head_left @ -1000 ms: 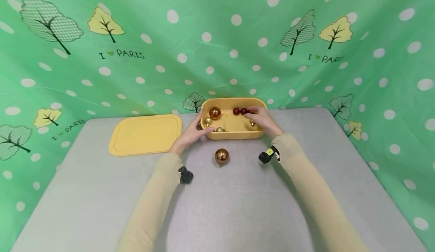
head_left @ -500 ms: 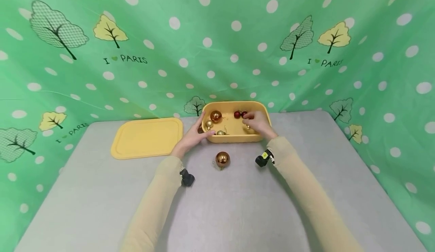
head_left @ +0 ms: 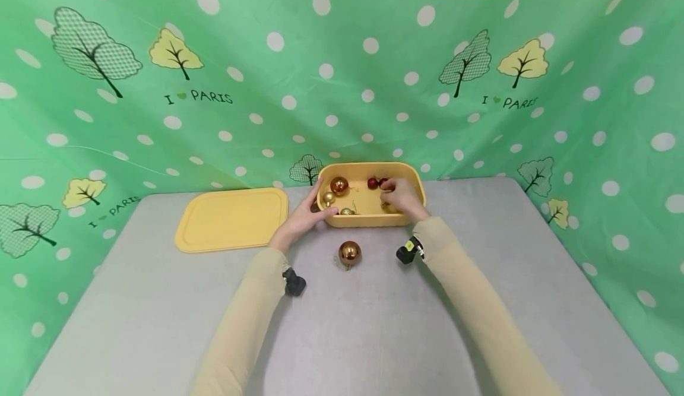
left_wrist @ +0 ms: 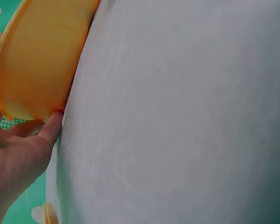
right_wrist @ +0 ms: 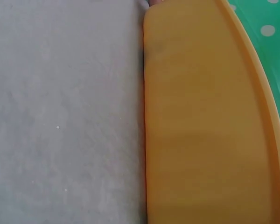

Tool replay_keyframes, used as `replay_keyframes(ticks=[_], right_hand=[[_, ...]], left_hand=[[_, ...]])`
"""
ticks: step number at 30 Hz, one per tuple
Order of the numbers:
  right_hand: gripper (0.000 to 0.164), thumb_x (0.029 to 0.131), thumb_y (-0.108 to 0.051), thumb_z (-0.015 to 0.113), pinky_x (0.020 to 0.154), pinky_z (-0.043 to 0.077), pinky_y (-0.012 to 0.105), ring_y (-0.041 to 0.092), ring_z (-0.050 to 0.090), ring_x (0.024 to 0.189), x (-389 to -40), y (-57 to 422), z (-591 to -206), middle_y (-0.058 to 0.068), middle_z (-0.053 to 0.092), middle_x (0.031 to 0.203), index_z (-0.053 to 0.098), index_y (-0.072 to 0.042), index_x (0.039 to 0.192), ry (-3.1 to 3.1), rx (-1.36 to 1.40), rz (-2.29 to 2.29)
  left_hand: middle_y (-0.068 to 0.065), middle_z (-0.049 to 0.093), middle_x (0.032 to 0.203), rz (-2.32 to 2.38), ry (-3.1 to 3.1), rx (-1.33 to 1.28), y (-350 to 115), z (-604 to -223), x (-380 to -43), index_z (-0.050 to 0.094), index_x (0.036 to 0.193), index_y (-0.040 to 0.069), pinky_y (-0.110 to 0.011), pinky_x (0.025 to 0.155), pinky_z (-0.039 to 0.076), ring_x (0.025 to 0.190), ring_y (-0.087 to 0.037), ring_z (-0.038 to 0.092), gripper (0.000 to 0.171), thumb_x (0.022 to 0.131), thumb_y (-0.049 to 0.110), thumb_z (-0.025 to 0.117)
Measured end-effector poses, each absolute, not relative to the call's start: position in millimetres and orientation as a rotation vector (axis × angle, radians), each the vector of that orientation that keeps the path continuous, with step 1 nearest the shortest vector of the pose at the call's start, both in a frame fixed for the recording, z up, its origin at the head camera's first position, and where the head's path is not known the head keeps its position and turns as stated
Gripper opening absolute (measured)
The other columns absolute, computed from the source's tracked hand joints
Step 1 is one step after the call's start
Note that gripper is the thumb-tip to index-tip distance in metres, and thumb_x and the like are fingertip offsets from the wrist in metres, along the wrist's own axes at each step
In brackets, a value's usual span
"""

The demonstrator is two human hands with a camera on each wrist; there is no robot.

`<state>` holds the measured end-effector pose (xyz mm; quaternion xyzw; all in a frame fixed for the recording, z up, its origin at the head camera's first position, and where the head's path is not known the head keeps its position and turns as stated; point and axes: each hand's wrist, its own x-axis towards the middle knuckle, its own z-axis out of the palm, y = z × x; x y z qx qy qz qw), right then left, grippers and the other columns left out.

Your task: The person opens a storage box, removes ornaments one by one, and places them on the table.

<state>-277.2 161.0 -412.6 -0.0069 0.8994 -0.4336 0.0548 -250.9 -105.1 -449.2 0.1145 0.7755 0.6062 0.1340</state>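
A yellow box [head_left: 369, 220] stands at the back of the table, several Christmas baubles inside. My left hand [head_left: 301, 218] grips its left end, thumb at the front rim and the other fingers at the end wall. Inside the box's right half, my right hand [head_left: 403, 197] has curled fingers around a small gold bauble, mostly hidden beneath them. Just left of these fingers lie two dark red baubles, a nearer one [head_left: 372, 183] and one partly covered. A large copper bauble [head_left: 339, 186], a small gold bauble [head_left: 328, 197] and a glittery bauble [head_left: 347, 211] occupy the left half.
Another large copper bauble [head_left: 350, 253] lies on the grey table [head_left: 342, 325] in front of the box. To the left, a yellow lid [head_left: 232, 219] lies flat. A green patterned cloth [head_left: 342, 87] hangs right behind the box.
My right hand has shifted left inside the box, and the small gold bauble under its fingers has moved left too. My left hand keeps its grip. The head view has tilted slightly upward.
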Motion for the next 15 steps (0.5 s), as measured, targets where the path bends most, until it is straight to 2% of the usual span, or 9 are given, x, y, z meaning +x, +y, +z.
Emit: replay_keyframes(ticks=[7,12,15], right_hand=[[0.024,0.081,0.0,0.068,0.066,0.042,0.023,0.02,0.053,0.083,-277.3,160.2,-413.7,0.014,0.062,0.099,0.067,0.007,0.103,2.744,0.037,-1.279],[0.025,0.083,-0.002,0.07,0.069,0.045,0.024,0.019,0.054,0.084,-277.3,160.4,-412.9,0.014,0.062,0.1,0.067,0.006,0.107,2.682,0.019,-1.338],[0.027,0.087,-0.003,0.069,0.075,0.049,0.028,0.021,0.057,0.087,-277.3,161.7,-412.0,0.015,0.062,0.102,0.065,0.007,0.111,2.621,-0.038,-1.406]], left_hand=[[-0.01,0.002,0.16,1.777,2.237,0.345,-105.6,-447.6,-249.9,0.005,0.156,0.035,-0.048,0.115,0.01,0.144,-0.029,0.01,0.095,0.089,0.026,0.072],[-0.011,0.004,0.161,1.784,2.248,0.354,-104.9,-448.0,-248.6,0.007,0.156,0.036,-0.047,0.114,0.014,0.144,-0.029,0.015,0.095,0.088,0.026,0.072],[-0.012,0.004,0.16,1.797,2.242,0.356,-105.2,-448.8,-248.4,0.007,0.156,0.035,-0.047,0.114,0.015,0.144,-0.029,0.015,0.094,0.089,0.024,0.072]])
